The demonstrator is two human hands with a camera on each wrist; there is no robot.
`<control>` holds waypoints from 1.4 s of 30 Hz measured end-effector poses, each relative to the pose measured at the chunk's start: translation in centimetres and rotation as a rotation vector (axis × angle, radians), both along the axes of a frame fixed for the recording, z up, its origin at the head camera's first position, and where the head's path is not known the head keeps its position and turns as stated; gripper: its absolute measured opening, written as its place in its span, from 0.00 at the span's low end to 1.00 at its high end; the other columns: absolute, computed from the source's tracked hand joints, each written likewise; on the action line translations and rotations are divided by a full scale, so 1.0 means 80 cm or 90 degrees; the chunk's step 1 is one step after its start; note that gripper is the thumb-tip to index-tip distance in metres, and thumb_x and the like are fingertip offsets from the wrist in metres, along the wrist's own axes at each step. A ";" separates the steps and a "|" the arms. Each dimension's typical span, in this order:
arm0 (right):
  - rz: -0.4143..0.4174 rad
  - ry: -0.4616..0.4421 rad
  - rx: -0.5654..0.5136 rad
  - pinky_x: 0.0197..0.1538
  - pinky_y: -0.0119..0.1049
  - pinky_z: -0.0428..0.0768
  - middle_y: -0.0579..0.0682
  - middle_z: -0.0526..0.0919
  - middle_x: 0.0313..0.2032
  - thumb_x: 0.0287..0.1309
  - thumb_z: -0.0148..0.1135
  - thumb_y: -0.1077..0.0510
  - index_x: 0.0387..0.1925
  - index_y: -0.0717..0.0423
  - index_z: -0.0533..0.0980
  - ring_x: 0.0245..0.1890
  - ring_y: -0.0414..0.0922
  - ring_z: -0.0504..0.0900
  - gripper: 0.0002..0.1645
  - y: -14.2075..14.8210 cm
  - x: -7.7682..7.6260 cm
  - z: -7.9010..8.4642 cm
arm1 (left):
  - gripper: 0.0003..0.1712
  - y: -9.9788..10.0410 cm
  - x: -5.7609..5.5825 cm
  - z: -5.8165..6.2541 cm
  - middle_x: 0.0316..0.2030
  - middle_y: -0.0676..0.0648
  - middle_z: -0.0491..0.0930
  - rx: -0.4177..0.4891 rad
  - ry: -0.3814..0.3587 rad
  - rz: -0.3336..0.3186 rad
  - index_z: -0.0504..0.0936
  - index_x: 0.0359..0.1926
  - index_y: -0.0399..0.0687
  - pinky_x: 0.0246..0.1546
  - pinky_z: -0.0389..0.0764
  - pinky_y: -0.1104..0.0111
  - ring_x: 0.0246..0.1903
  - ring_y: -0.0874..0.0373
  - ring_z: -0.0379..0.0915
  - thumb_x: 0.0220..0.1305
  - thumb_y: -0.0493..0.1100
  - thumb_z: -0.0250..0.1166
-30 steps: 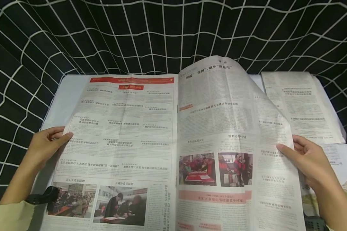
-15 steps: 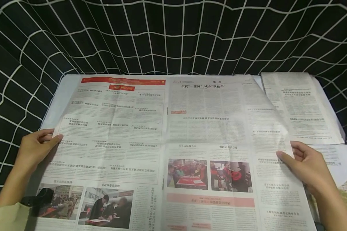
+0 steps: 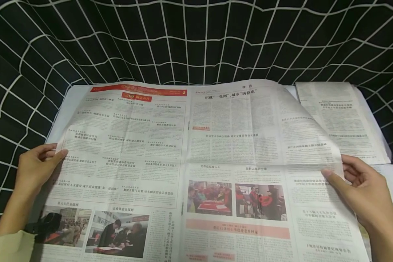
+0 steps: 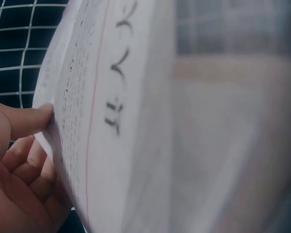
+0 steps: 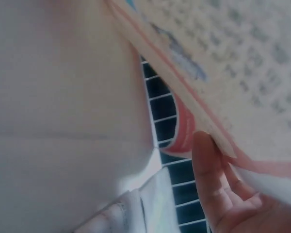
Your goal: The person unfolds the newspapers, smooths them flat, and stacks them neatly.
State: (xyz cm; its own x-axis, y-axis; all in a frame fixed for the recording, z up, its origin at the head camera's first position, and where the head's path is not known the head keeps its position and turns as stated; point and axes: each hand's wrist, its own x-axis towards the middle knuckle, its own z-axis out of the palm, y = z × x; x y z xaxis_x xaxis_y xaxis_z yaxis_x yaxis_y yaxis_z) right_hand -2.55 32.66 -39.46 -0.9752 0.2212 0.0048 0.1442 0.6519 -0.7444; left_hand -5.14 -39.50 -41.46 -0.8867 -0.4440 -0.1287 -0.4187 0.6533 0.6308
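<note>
A wide newspaper (image 3: 180,160) lies spread before me in the head view, its centre fold running up the middle and its top edge slightly bowed. My left hand (image 3: 36,171) pinches the left edge, thumb on top of the page. At the opposite edge, my right hand (image 3: 363,185) grips the paper between thumb and fingers. In the left wrist view, the thumb (image 4: 31,119) presses the sheet's margin, fingers curled behind. The right wrist view has the right hand (image 5: 223,194) pinching a red-bordered page (image 5: 252,97).
A white table (image 3: 60,122) shows past the newspaper's upper left side. To the right lie another folded newspaper (image 3: 340,120) and, below it, a partly covered printed sheet (image 3: 391,185). A black cloth with white grid lines (image 3: 196,40) rises behind and at the sides.
Both hands have spread apart, the left slightly leftward and the right outward. The bulging right page first flattened, and the top edge has since lifted a little. The fold shifted left.
</note>
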 end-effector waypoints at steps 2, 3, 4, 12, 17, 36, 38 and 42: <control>-0.006 0.004 0.003 0.31 0.21 0.84 0.20 0.78 0.39 0.68 0.69 0.65 0.71 0.70 0.69 0.31 0.20 0.84 0.34 -0.002 0.002 0.002 | 0.32 -0.001 0.000 -0.001 0.23 0.80 0.68 0.002 -0.001 0.001 0.77 0.66 0.27 0.22 0.75 0.78 0.23 0.78 0.70 0.72 0.46 0.69; -0.006 0.001 0.006 0.31 0.21 0.84 0.20 0.78 0.38 0.68 0.69 0.65 0.71 0.70 0.69 0.31 0.20 0.84 0.35 -0.002 0.001 0.002 | 0.32 -0.003 0.000 -0.001 0.23 0.80 0.68 0.003 -0.003 0.000 0.77 0.66 0.26 0.22 0.75 0.78 0.23 0.78 0.70 0.72 0.46 0.69; -0.005 -0.009 0.009 0.30 0.22 0.84 0.21 0.78 0.38 0.67 0.69 0.65 0.71 0.70 0.68 0.30 0.21 0.84 0.35 -0.002 0.000 0.001 | 0.32 -0.003 0.001 -0.002 0.23 0.79 0.69 0.001 -0.005 0.000 0.77 0.66 0.26 0.22 0.75 0.78 0.23 0.78 0.70 0.72 0.46 0.69; 0.042 -0.154 0.070 0.27 0.30 0.84 0.56 0.88 0.40 0.69 0.69 0.57 0.76 0.73 0.60 0.25 0.30 0.84 0.44 0.000 -0.012 -0.020 | 0.31 -0.008 0.000 -0.007 0.44 0.27 0.86 -0.071 -0.029 -0.016 0.76 0.65 0.22 0.20 0.72 0.78 0.23 0.79 0.67 0.73 0.45 0.68; 0.076 -0.155 0.148 0.24 0.30 0.80 0.71 0.87 0.41 0.67 0.70 0.55 0.75 0.74 0.63 0.23 0.34 0.82 0.44 -0.002 -0.018 -0.027 | 0.32 -0.011 -0.001 -0.004 0.50 0.23 0.84 -0.106 -0.038 -0.023 0.75 0.65 0.20 0.20 0.69 0.78 0.23 0.77 0.65 0.73 0.44 0.68; 0.045 -0.074 0.198 0.22 0.28 0.75 0.75 0.86 0.42 0.63 0.73 0.60 0.70 0.73 0.70 0.26 0.48 0.87 0.39 -0.015 -0.030 -0.037 | 0.32 -0.018 -0.005 -0.008 0.47 0.23 0.83 -0.101 -0.073 -0.075 0.74 0.66 0.23 0.21 0.71 0.71 0.24 0.62 0.74 0.72 0.44 0.69; 0.046 -0.068 0.204 0.23 0.28 0.73 0.74 0.86 0.42 0.62 0.73 0.60 0.69 0.73 0.70 0.27 0.49 0.86 0.39 -0.017 -0.032 -0.038 | 0.33 -0.018 -0.004 -0.007 0.47 0.23 0.83 -0.104 -0.076 -0.070 0.74 0.66 0.24 0.21 0.71 0.71 0.24 0.61 0.74 0.72 0.45 0.69; 0.041 -0.060 0.214 0.24 0.26 0.71 0.74 0.86 0.42 0.62 0.73 0.60 0.69 0.72 0.71 0.30 0.56 0.88 0.38 -0.020 -0.033 -0.039 | 0.33 -0.018 -0.003 -0.006 0.46 0.25 0.83 -0.110 -0.075 -0.065 0.74 0.67 0.25 0.21 0.71 0.72 0.26 0.61 0.74 0.72 0.45 0.69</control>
